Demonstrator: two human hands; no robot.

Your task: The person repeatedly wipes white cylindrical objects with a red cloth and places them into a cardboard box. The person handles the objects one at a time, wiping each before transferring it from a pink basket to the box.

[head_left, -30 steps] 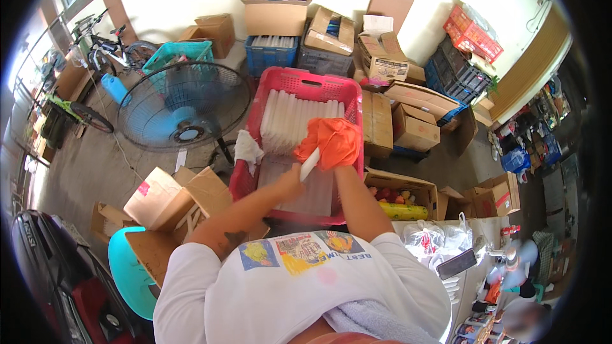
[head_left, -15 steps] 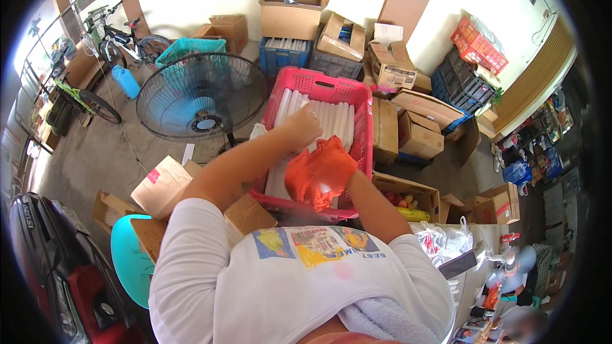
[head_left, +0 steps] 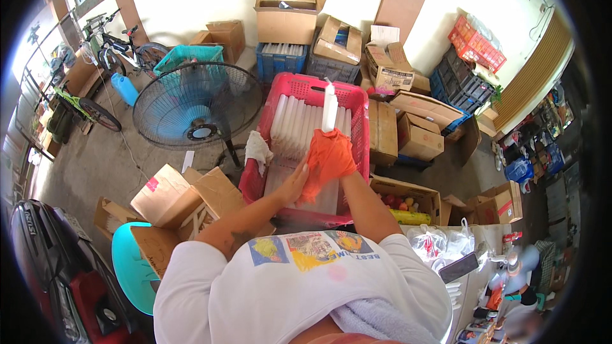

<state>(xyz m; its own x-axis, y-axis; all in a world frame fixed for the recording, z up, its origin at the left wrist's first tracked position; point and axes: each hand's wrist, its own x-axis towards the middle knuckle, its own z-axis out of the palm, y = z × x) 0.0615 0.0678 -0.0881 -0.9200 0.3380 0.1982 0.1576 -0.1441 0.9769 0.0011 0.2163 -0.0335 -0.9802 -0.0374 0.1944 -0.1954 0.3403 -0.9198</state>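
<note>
Two hands, one orange cloth

The orange cloth is now being touched by the left hand; a white candle is being exposed past its far edge.

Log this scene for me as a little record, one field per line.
Left hand: against the left side of an orange cloth
Right hand: at the cloth, mostly hidden by it
White stick: poking up from the cloth
Pink crate: under the hands, holding rows of white sticks
White cloth: over the crate's left rim
Fan: left of the crate
</note>
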